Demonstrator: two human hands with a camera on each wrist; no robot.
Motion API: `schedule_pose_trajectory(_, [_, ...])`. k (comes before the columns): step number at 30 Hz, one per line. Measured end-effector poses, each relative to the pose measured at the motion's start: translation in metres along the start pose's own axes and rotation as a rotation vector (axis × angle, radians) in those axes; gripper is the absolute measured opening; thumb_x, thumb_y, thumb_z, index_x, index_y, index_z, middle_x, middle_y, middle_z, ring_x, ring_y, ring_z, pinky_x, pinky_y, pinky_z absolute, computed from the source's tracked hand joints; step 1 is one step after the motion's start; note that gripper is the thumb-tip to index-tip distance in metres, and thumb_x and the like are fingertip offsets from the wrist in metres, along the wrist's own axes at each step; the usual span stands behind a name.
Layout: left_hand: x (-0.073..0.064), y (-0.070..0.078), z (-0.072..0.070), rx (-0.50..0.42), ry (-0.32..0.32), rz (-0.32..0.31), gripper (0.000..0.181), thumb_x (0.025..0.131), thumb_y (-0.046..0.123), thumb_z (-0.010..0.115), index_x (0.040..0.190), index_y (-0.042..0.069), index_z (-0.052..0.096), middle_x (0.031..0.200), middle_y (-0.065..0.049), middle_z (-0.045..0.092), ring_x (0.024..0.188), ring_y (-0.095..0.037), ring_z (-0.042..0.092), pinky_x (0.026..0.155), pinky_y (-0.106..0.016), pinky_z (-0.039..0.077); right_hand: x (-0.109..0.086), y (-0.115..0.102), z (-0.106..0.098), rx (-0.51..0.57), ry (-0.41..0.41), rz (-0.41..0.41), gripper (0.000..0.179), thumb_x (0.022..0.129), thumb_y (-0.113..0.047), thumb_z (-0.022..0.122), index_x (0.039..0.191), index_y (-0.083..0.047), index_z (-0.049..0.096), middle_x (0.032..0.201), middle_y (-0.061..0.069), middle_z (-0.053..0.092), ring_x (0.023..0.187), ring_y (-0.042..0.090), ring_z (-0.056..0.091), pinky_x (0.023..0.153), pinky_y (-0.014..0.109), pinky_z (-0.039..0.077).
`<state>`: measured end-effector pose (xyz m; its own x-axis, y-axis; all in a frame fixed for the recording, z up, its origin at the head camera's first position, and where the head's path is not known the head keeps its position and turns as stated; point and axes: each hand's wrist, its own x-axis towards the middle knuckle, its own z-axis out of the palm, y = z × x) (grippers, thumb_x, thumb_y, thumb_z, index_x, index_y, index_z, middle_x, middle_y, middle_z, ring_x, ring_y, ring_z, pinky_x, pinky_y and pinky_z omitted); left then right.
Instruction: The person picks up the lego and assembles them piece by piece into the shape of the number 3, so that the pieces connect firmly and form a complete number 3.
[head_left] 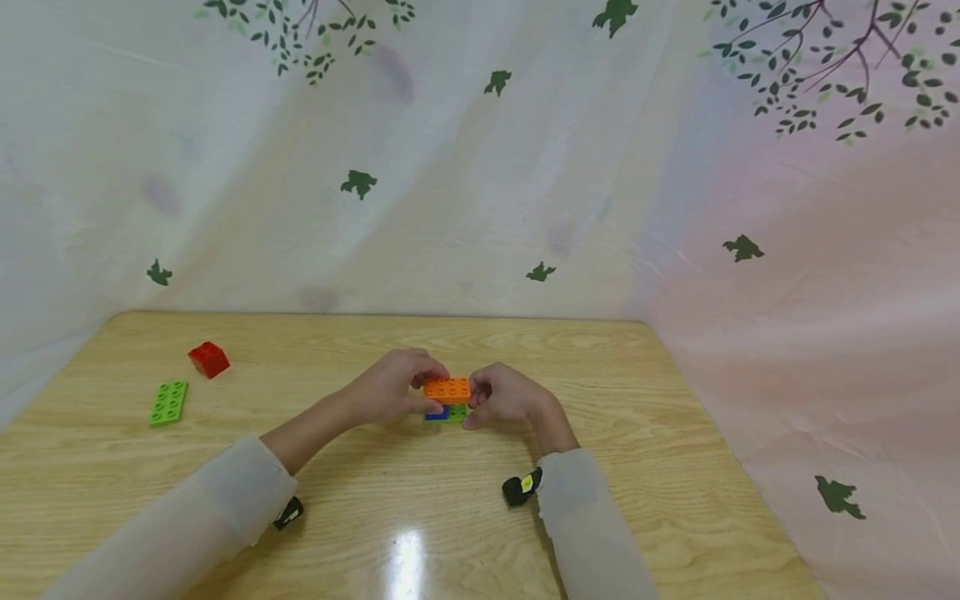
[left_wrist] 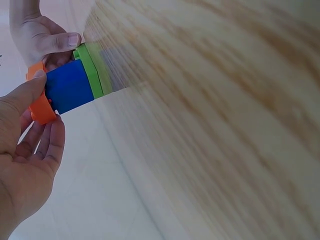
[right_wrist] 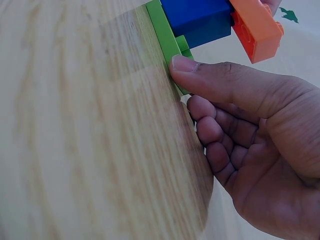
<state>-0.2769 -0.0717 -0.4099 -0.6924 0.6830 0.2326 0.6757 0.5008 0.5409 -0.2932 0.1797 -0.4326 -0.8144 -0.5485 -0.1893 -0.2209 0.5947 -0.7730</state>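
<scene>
the blue brick (head_left: 437, 413) sits on a green plate (head_left: 458, 413), that join seemingly made; right of the brick, the right hand (head_left: 513, 396), fingers curled, pinches the plate. above the blue brick, the left hand (head_left: 393, 387) pinches a tilted orange brick (head_left: 447, 392), apparently unseated. well left lie a loose lime eight-stud plate (head_left: 168, 403) and, farther back, a red brick (head_left: 209, 359).

Readable text: none is showing
Yellow patch (head_left: 527, 483): is sitting on the black wrist device (head_left: 514, 492), toward six o'clock in the head view, possibly a label
</scene>
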Motion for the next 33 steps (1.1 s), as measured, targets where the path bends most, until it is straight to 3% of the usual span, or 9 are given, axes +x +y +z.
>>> schedule_pose_trajectory(5, [0.001, -0.0014, 0.0005, -0.025, -0.001, 0.007, 0.037, 0.086, 0.023, 0.085, 0.118, 0.008, 0.072, 0.105, 0.003, 0.069, 0.09, -0.011, 0.062, 0.083, -0.033, 0.057, 0.0004, 0.0003, 0.0005, 0.0, 0.001, -0.002, 0.027, 0.079, -0.014, 0.09, 0.088, -0.004, 0.067, 0.074, 0.0, 0.057, 0.067, 0.014, 0.05, 0.066, 0.029, 0.044])
schedule_pose_trajectory(17, [0.0022, -0.0038, -0.0012, -0.052, -0.017, -0.047, 0.036, 0.087, 0.023, 0.085, 0.118, 0.01, 0.072, 0.108, 0.005, 0.072, 0.087, -0.007, 0.064, 0.085, -0.033, 0.058, 0.0044, 0.0019, 0.0001, -0.031, -0.002, -0.021, 0.025, 0.079, -0.015, 0.091, 0.088, -0.009, 0.068, 0.076, -0.002, 0.059, 0.069, 0.014, 0.052, 0.067, 0.028, 0.047])
schedule_pose_trajectory(33, [-0.0016, -0.009, -0.0033, -0.07, 0.002, -0.011, 0.038, 0.085, 0.021, 0.086, 0.118, 0.008, 0.072, 0.109, 0.001, 0.072, 0.091, -0.01, 0.066, 0.085, -0.035, 0.058, 0.0032, 0.0018, 0.0, -0.02, 0.009, 0.005, 0.027, 0.078, -0.015, 0.091, 0.092, -0.009, 0.07, 0.081, 0.0, 0.062, 0.072, 0.015, 0.054, 0.07, 0.028, 0.049])
